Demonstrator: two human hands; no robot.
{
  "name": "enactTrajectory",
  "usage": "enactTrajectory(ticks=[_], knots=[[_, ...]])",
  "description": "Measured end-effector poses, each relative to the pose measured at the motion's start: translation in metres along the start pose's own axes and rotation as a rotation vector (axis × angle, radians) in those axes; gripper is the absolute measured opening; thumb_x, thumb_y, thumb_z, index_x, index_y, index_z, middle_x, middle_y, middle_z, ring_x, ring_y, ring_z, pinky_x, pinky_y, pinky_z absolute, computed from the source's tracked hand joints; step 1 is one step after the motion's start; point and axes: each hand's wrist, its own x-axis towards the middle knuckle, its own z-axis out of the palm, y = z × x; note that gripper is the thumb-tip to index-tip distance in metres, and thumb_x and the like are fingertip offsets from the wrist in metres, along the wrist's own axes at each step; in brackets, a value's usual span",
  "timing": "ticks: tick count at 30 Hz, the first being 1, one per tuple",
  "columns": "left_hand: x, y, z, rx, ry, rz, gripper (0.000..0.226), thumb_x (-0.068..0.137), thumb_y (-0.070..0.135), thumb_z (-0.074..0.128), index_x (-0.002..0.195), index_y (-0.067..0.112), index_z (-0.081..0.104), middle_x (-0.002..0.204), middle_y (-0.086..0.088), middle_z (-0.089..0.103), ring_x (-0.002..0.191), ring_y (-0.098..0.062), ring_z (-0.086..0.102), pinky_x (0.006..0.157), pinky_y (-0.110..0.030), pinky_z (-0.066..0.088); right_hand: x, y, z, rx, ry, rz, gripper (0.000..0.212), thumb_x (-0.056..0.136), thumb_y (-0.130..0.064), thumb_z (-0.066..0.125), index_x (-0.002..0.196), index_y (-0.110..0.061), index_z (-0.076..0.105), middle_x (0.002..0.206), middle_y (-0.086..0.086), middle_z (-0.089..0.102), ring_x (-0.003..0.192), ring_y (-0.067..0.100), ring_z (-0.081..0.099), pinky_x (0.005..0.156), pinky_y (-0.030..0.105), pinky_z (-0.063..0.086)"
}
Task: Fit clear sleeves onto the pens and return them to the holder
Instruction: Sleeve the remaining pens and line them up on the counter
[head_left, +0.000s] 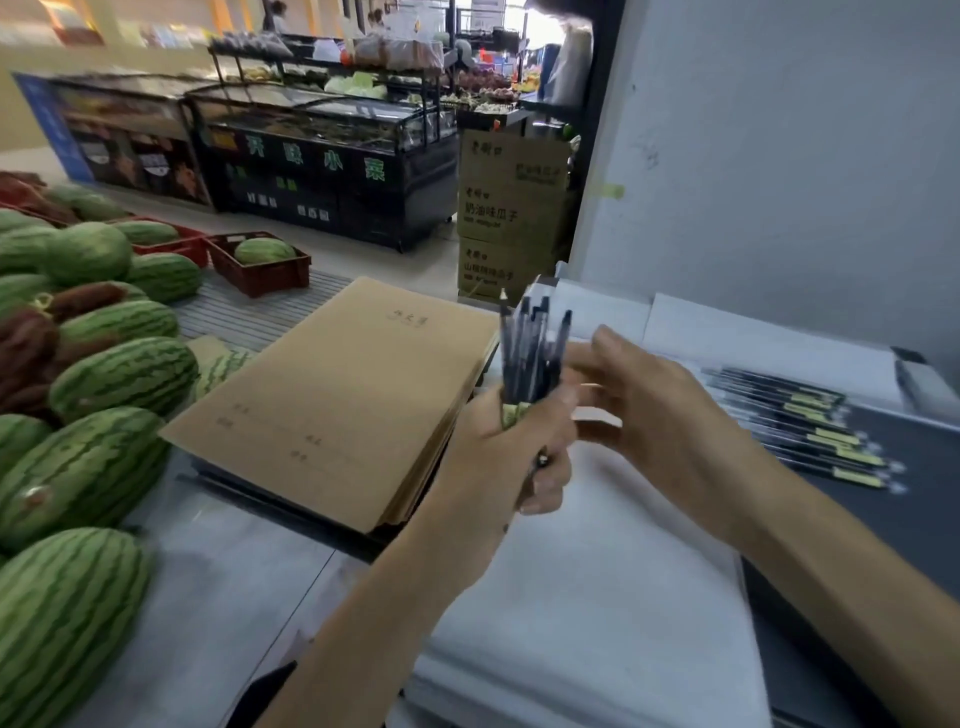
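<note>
Market counters and watermelons (119, 374) fill the far side, and a stack of brown notebooks (332, 395) lies beside the white sheets (597, 597) where I work. My left hand (514, 447) is clenched around a bundle of pens (530, 353), held upright above the paper. They are dark, slim barrels with clips at the top and yellow-green labels down in my fist. My right hand (665, 410) reaches in from the side, fingertips at the bundle. It is blurred, so I cannot tell whether it pinches a pen yet. I should grip loosely enough to draw out one pen without dragging its neighbours. A row of sleeved-looking pens (800, 421) lies flat to my right. I cannot pick out the holder.
</note>
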Motion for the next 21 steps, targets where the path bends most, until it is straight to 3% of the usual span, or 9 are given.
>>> enactTrajectory(ticks=[2, 4, 8, 11, 14, 18, 21], knots=[[0.004, -0.002, -0.005, -0.033, 0.152, 0.014, 0.035, 0.102, 0.033, 0.065, 0.078, 0.016, 0.046, 0.062, 0.003, 0.04, 0.041, -0.009, 0.036, 0.037, -0.019, 0.028, 0.005, 0.0, -0.012, -0.023, 0.166, 0.023, 0.046, 0.095, -0.062, 0.062, 0.112, -0.023, 0.081, 0.107, 0.004, 0.077, 0.103, 0.024, 0.072, 0.09, 0.037, 0.06], [0.007, -0.008, -0.011, -0.045, 0.25, 0.047, 0.042, 0.097, 0.043, 0.067, 0.078, 0.015, 0.043, 0.061, 0.002, 0.04, 0.04, -0.01, 0.036, 0.036, -0.02, 0.028, 0.008, 0.005, -0.019, -0.196, 0.309, -0.014, 0.026, 0.102, -0.044, 0.062, 0.103, -0.028, 0.083, 0.099, -0.004, 0.077, 0.096, 0.017, 0.073, 0.082, 0.032, 0.06], [0.007, -0.009, -0.014, -0.107, 0.321, 0.074, 0.038, 0.089, 0.046, 0.07, 0.097, 0.014, 0.052, 0.062, 0.002, 0.041, 0.038, -0.009, 0.034, 0.036, -0.019, 0.025, 0.014, 0.018, -0.02, -0.499, 0.395, -0.078, 0.016, 0.1, -0.018, 0.067, 0.099, -0.029, 0.078, 0.091, -0.009, 0.076, 0.086, 0.013, 0.069, 0.075, 0.03, 0.06], [0.007, -0.012, -0.015, -0.065, 0.342, 0.096, 0.025, 0.101, 0.032, 0.064, 0.097, 0.009, 0.054, 0.06, 0.001, 0.044, 0.036, -0.01, 0.034, 0.036, -0.018, 0.022, 0.027, 0.021, -0.02, -0.733, 0.376, -0.078, 0.016, 0.099, -0.019, 0.067, 0.104, -0.032, 0.075, 0.094, -0.013, 0.072, 0.085, 0.007, 0.067, 0.071, 0.023, 0.053], [0.007, -0.013, -0.014, -0.028, 0.344, 0.077, 0.038, 0.103, 0.03, 0.062, 0.103, -0.007, 0.053, 0.06, 0.0, 0.05, 0.036, -0.01, 0.036, 0.036, -0.018, 0.022, 0.045, 0.017, -0.017, -0.925, 0.304, -0.081, 0.021, 0.103, -0.023, 0.064, 0.12, -0.032, 0.071, 0.101, -0.011, 0.067, 0.087, 0.006, 0.064, 0.08, 0.026, 0.053], [0.004, -0.011, -0.013, 0.024, 0.314, 0.05, 0.031, 0.102, 0.033, 0.062, 0.107, 0.002, 0.063, 0.062, -0.001, 0.054, 0.037, -0.012, 0.039, 0.036, -0.016, 0.025, 0.064, 0.021, -0.011, -1.021, 0.18, -0.127, 0.035, 0.108, -0.023, 0.053, 0.139, -0.037, 0.063, 0.111, -0.006, 0.06, 0.09, 0.011, 0.057, 0.083, 0.029, 0.047], [0.003, -0.012, -0.013, 0.011, 0.309, 0.056, 0.028, 0.102, 0.033, 0.061, 0.104, 0.006, 0.066, 0.062, -0.003, 0.055, 0.036, -0.013, 0.04, 0.036, -0.016, 0.025, 0.066, 0.027, -0.011, -1.16, 0.099, -0.153, 0.044, 0.108, -0.017, 0.047, 0.143, -0.039, 0.061, 0.113, -0.006, 0.053, 0.092, 0.012, 0.054, 0.075, 0.028, 0.043]])
